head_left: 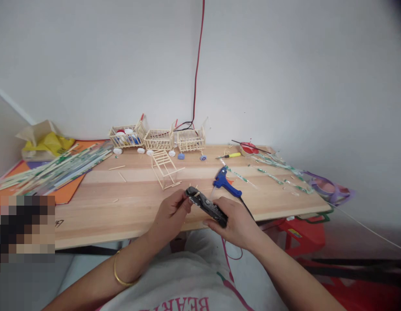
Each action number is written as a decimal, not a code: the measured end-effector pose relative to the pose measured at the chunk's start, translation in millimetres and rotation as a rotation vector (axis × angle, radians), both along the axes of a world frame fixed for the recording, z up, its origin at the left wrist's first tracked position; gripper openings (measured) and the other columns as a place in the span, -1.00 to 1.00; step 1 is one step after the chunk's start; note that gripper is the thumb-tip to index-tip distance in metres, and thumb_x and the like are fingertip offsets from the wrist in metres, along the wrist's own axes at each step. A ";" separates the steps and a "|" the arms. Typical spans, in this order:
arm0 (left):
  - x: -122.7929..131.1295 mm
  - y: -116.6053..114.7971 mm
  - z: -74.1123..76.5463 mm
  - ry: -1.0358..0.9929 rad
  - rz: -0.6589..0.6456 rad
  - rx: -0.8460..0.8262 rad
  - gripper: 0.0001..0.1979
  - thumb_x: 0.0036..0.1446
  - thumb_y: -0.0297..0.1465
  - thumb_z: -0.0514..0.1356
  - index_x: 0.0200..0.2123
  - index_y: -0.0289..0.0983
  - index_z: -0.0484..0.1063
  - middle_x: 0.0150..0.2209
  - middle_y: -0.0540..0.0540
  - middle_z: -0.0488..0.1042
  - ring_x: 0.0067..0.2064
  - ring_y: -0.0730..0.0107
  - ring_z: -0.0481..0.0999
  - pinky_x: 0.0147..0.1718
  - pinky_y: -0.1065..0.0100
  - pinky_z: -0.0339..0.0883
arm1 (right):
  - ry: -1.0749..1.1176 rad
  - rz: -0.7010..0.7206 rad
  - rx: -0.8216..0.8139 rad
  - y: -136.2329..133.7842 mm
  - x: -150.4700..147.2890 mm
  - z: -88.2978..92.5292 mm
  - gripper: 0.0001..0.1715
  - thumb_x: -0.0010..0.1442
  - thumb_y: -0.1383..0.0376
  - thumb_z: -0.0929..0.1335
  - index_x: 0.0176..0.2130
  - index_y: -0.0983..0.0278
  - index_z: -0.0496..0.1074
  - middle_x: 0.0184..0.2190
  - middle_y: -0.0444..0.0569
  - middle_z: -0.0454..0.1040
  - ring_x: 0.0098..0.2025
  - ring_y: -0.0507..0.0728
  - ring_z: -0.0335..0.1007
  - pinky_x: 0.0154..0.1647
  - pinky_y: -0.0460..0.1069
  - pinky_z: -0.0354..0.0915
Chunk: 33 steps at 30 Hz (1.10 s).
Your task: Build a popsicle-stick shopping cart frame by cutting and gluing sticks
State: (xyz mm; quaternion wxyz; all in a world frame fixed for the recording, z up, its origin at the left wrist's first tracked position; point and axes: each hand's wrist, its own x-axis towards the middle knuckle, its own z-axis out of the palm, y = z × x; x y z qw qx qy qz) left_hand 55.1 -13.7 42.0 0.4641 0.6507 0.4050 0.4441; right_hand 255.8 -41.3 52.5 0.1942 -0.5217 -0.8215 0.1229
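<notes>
Above the table's front edge, my right hand (234, 218) is wrapped round the handles of a black plier-like cutter (208, 206). Its head points up and left. A short pale wooden stick (196, 194) shows across the cutter's jaws. My left hand (173, 211) is closed at the jaws, its fingertips pinching the stick's near end, which they mostly hide. Just beyond the hands stands a small frame of glued sticks (164, 168), tilted, with a ladder-like top. To the right lies a blue glue gun (226, 183), its black cord running toward the front edge.
Along the wall stand three stick-built carts (190, 140) on wheels. Many sticks in wrappers (64, 166) lie on an orange folder (66, 194) at left. A yellow-handled screwdriver (232, 155), a red round container (249, 148) and torn wrappers (272, 175) lie at right. A red stool (300, 235) stands below.
</notes>
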 end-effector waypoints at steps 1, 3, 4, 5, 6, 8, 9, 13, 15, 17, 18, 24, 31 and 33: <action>-0.3 0.3 0.0 0.036 0.001 0.032 -0.75 0.17 -0.30 0.04 -0.52 -0.27 0.29 -0.57 0.04 0.24 -0.49 0.47 0.23 -0.48 0.44 0.10 | -0.014 -0.002 -0.007 -0.3 -0.5 -0.4 -0.74 0.09 0.14 0.36 -0.26 0.26 0.35 -0.38 -0.02 0.44 -0.30 0.15 0.37 -0.29 0.00 0.24; -0.5 0.9 -0.7 0.102 -0.005 0.080 -0.73 0.18 -0.32 0.02 -0.54 -0.26 0.27 -0.58 0.05 0.26 -0.50 0.47 0.25 -0.48 0.44 0.11 | -0.047 -0.008 -0.016 -0.8 -1.1 -1.8 -0.76 0.13 0.13 0.32 -0.31 0.26 0.34 -0.40 -0.02 0.43 -0.33 0.14 0.37 -0.32 -0.02 0.22; -0.4 1.3 -1.5 0.126 -0.007 0.093 -0.74 0.18 -0.32 0.02 -0.54 -0.26 0.27 -0.58 0.05 0.26 -0.50 0.47 0.25 -0.49 0.44 0.11 | -0.069 -0.013 -0.015 -0.9 -1.1 -2.9 -0.75 0.14 0.11 0.31 -0.33 0.26 0.34 -0.42 -0.03 0.43 -0.35 0.14 0.37 -0.34 -0.03 0.20; 0.0 1.9 -2.6 0.144 -0.009 0.100 -0.74 0.18 -0.32 0.02 -0.54 -0.25 0.27 -0.58 0.05 0.27 -0.50 0.47 0.25 -0.49 0.44 0.10 | -0.094 -0.021 -0.013 -0.8 -0.8 -4.1 -0.73 0.15 0.10 0.29 -0.37 0.26 0.32 -0.44 -0.04 0.42 -0.37 0.13 0.36 -0.37 -0.04 0.18; 0.5 2.8 -4.1 0.158 -0.012 0.101 -0.74 0.19 -0.32 0.01 -0.53 -0.25 0.27 -0.58 0.06 0.27 -0.51 0.47 0.25 -0.49 0.44 0.10 | -0.120 -0.029 -0.013 -0.5 -0.2 -5.2 -0.71 0.17 0.09 0.28 -0.40 0.26 0.31 -0.47 -0.04 0.41 -0.40 0.12 0.35 -0.40 -0.04 0.15; 2.0 5.5 -8.5 0.167 -0.015 0.094 -0.74 0.19 -0.32 0.00 -0.53 -0.25 0.27 -0.59 0.06 0.27 -0.51 0.47 0.26 -0.50 0.44 0.09 | -0.163 -0.036 -0.015 1.2 1.8 -6.9 -0.68 0.18 0.07 0.25 -0.43 0.26 0.28 -0.49 -0.05 0.40 -0.43 0.11 0.34 -0.43 -0.05 0.12; 3.0 7.3 -11.2 0.166 -0.016 0.090 -0.74 0.20 -0.31 0.00 -0.52 -0.25 0.28 -0.59 0.06 0.27 -0.51 0.46 0.27 -0.50 0.44 0.09 | -0.178 -0.034 -0.020 2.6 3.3 -7.4 -0.67 0.19 0.06 0.25 -0.43 0.26 0.28 -0.49 -0.05 0.41 -0.43 0.11 0.34 -0.42 -0.05 0.12; 7.6 16.7 -20.9 0.210 -0.010 0.081 -0.72 0.19 -0.33 0.00 -0.54 -0.25 0.29 -0.60 0.05 0.31 -0.51 0.45 0.30 -0.48 0.42 0.10 | -0.242 -0.021 -0.021 10.6 10.9 -8.4 -0.65 0.20 0.02 0.23 -0.38 0.25 0.30 -0.44 -0.05 0.44 -0.38 0.12 0.38 -0.38 -0.06 0.14; 10.5 21.2 -22.9 0.255 -0.010 0.076 -0.72 0.18 -0.35 0.00 -0.55 -0.26 0.31 -0.60 0.03 0.33 -0.50 0.43 0.32 -0.48 0.41 0.09 | -0.289 -0.036 0.000 14.7 15.2 -9.5 -0.63 0.20 0.00 0.22 -0.34 0.25 0.32 -0.39 -0.02 0.47 -0.33 0.14 0.40 -0.37 -0.05 0.15; 13.8 25.3 -22.8 0.276 -0.020 0.073 -0.72 0.17 -0.36 0.01 -0.56 -0.27 0.34 -0.61 0.03 0.34 -0.51 0.42 0.32 -0.49 0.41 0.08 | -0.335 -0.052 0.022 18.3 19.8 -10.8 -0.60 0.21 0.00 0.21 -0.30 0.27 0.34 -0.35 0.02 0.49 -0.30 0.16 0.41 -0.37 -0.04 0.15; 15.8 27.2 -22.1 0.280 -0.032 0.073 -0.72 0.17 -0.36 0.01 -0.55 -0.27 0.36 -0.62 0.03 0.34 -0.52 0.42 0.31 -0.49 0.41 0.08 | -0.356 -0.052 0.021 20.0 22.2 -11.2 -0.59 0.22 0.00 0.20 -0.29 0.27 0.34 -0.34 0.03 0.50 -0.30 0.16 0.42 -0.37 -0.04 0.15; 30.2 39.5 -20.8 0.323 -0.108 0.010 -0.70 0.17 -0.30 0.00 -0.50 -0.28 0.41 -0.62 0.03 0.34 -0.52 0.41 0.31 -0.48 0.40 0.10 | -0.471 -0.042 -0.087 30.1 35.6 -9.3 -0.54 0.25 0.00 0.14 -0.32 0.30 0.35 -0.39 0.06 0.51 -0.36 0.15 0.44 -0.39 -0.05 0.11; 44.1 56.9 -27.5 0.282 -0.105 -0.057 -0.70 0.13 -0.27 0.02 -0.56 -0.28 0.34 -0.67 0.06 0.25 -0.55 0.42 0.29 -0.49 0.39 0.09 | -0.518 -0.082 -0.122 44.5 47.4 -10.0 -0.49 0.25 -0.04 0.12 -0.23 0.28 0.38 -0.38 0.08 0.53 -0.34 0.18 0.47 -0.42 -0.06 0.11; 45.4 58.2 -27.6 0.269 -0.110 -0.063 -0.70 0.13 -0.26 0.01 -0.56 -0.28 0.34 -0.67 0.07 0.24 -0.56 0.44 0.28 -0.50 0.40 0.11 | -0.540 -0.122 -0.134 52.0 56.2 -9.5 -0.43 0.22 -0.10 0.12 -0.30 0.28 0.40 -0.40 0.10 0.53 -0.35 0.20 0.47 -0.43 -0.05 0.11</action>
